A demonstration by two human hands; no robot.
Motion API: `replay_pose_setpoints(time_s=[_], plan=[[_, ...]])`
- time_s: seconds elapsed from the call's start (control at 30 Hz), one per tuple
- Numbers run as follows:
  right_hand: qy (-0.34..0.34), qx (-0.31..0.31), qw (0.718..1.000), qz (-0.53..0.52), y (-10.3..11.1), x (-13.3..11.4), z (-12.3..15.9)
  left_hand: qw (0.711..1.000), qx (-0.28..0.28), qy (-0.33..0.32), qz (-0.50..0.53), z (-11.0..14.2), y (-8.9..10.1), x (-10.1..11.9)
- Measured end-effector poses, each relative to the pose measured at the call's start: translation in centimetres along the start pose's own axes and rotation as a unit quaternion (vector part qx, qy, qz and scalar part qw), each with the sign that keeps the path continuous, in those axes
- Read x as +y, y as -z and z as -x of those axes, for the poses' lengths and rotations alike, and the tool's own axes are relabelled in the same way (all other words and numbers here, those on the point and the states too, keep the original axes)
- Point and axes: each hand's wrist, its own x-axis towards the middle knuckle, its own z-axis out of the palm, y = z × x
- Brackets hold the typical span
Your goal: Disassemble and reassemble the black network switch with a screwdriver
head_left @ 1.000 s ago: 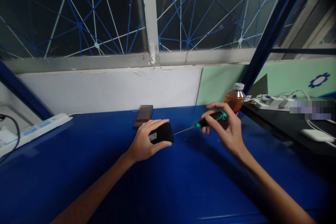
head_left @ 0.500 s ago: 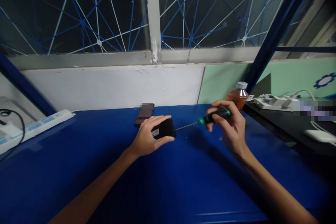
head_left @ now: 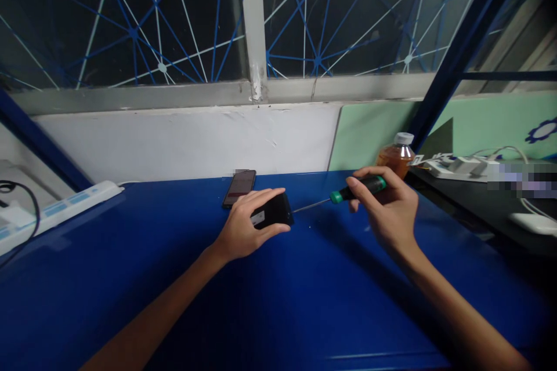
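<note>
My left hand (head_left: 243, 223) is closed around a small black box-like device (head_left: 275, 211) with a pale label, its thumb and fingers along the two long sides. The device's right end face is turned toward my right hand (head_left: 389, 203). That hand grips a screwdriver (head_left: 363, 187) with a black and green handle, its thumb on top. The thin metal shaft points left, and its tip is at the device's right end; whether it sits in a screw is too small to tell. Behind my left hand a smartphone (head_left: 240, 186) lies flat.
A blue table (head_left: 278, 301) spans the view. White power strips (head_left: 82, 203) lie at the left, and another (head_left: 461, 168) stands on a black surface at the right. A bottle of amber drink (head_left: 395, 156) stands behind my right hand, near the wall.
My right hand and the screwdriver have shifted slightly right, and the fingers have changed position on the handle. The device is tilted a little differently in my left hand.
</note>
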Motion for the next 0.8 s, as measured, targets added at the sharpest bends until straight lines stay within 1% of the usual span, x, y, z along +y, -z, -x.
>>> replay_pose_setpoints(time_s=[0.07,0.1,0.2,0.27,0.33,0.47,0.53,0.67,0.73,0.8], plan=[[0.006,0.017,0.999,0.026,0.0,0.0,0.0,1.0,-0.004,-0.005,-0.005,0.0,0.0,0.0],[0.004,0.009,1.0,0.024,0.0,0.0,0.0,1.0,-0.007,-0.008,-0.006,0.0,0.0,0.0],[-0.015,-0.051,0.997,-0.05,0.3,0.6,-0.3,1.0,-0.007,-0.013,-0.007,-0.1,0.1,0.0],[-0.028,-0.076,0.993,-0.085,0.4,0.8,-0.5,1.0,-0.003,-0.013,-0.006,-0.1,0.1,0.0],[-0.035,-0.066,0.995,-0.069,0.4,0.8,-0.6,1.0,-0.004,-0.014,-0.006,-0.1,0.1,0.0],[-0.02,-0.009,1.0,0.001,0.2,0.7,-0.4,1.0,-0.013,-0.015,-0.009,0.1,0.0,-0.1],[-0.023,-0.021,0.999,-0.024,0.2,1.0,-0.4,1.0,-0.014,-0.02,-0.013,0.2,0.0,-0.2],[-0.051,-0.086,0.989,-0.109,0.3,1.5,-0.6,0.999,-0.017,-0.033,-0.024,0.4,0.0,-0.4],[-0.051,-0.085,0.99,-0.101,0.3,1.3,-0.6,0.999,-0.02,-0.037,-0.026,0.5,0.0,-0.3],[-0.045,-0.065,0.995,-0.061,0.3,0.9,-0.5,0.998,-0.026,-0.041,-0.026,0.6,0.0,-0.2]])
